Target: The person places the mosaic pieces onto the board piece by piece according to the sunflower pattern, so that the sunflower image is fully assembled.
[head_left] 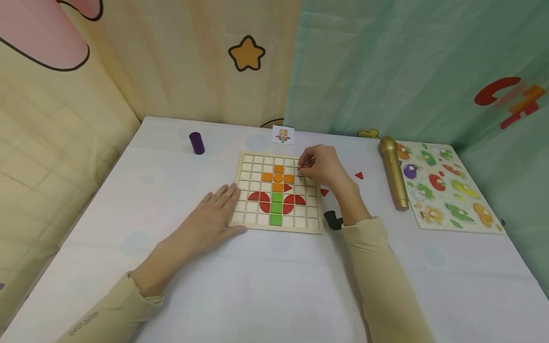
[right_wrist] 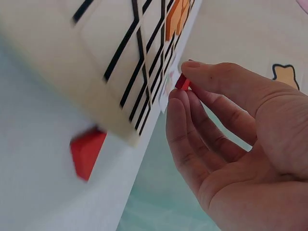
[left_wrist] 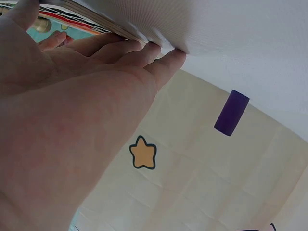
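Note:
A square wooden grid board (head_left: pixel 253 219) lies on the table. A column of green squares (head_left: pixel 276 208), several orange squares (head_left: pixel 279 169) around an orange disc (head_left: pixel 278 178), and red curved pieces (head_left: pixel 265 205) at both sides form a flower shape on it. One red triangle (head_left: pixel 287 188) sits beside the lowest orange square. My left hand (head_left: pixel 210 214) rests along the board's left edge, fingers straight, thumb by the near corner. Over the upper right of the board, my right hand (head_left: pixel 323 166) pinches a small red piece (right_wrist: pixel 182 82) between thumb and fingertips; its outline is mostly hidden.
Two loose red triangles (head_left: pixel 359 175) lie right of the board, near a black bent pipe-shaped piece (head_left: pixel 332 220). Farther right are a gold microphone (head_left: pixel 394 174) and a vegetable puzzle board (head_left: pixel 463 216). Behind stand a pattern card (head_left: pixel 283 135) and a purple cylinder (head_left: pixel 197 143).

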Demonstrator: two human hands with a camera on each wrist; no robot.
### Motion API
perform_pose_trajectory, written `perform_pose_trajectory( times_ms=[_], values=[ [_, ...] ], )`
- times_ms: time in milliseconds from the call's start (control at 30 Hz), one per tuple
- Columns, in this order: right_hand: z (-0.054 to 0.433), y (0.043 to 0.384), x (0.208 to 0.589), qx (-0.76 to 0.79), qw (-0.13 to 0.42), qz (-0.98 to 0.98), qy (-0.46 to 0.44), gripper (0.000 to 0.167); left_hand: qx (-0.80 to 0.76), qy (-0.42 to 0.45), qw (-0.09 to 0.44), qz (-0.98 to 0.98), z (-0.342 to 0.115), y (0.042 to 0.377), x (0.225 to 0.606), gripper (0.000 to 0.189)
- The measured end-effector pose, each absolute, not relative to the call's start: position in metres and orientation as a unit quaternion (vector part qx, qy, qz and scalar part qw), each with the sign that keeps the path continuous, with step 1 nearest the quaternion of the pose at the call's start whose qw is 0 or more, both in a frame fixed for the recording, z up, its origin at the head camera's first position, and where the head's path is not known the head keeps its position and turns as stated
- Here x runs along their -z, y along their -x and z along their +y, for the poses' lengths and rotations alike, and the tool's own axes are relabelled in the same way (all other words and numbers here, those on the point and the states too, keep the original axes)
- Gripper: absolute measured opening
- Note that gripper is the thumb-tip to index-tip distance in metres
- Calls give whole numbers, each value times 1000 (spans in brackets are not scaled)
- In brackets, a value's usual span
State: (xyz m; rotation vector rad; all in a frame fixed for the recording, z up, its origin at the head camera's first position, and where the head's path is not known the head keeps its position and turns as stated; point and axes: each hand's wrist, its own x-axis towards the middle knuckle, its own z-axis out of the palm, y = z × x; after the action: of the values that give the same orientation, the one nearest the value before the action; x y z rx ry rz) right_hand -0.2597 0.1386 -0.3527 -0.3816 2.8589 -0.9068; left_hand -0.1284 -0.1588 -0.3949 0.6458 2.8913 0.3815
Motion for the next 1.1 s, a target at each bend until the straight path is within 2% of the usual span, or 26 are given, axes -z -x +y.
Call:
perform_pose_trajectory(
  times_ms=[533, 1100],
  values=[
    [121, 270, 366, 300, 86, 937, 161, 6, -124, -216, 73, 966, -158, 127, 395, 97],
    [119, 268, 367, 295, 81, 934, 185, 16, -118, -212, 78, 967, -158, 127, 393, 97]
  ],
)
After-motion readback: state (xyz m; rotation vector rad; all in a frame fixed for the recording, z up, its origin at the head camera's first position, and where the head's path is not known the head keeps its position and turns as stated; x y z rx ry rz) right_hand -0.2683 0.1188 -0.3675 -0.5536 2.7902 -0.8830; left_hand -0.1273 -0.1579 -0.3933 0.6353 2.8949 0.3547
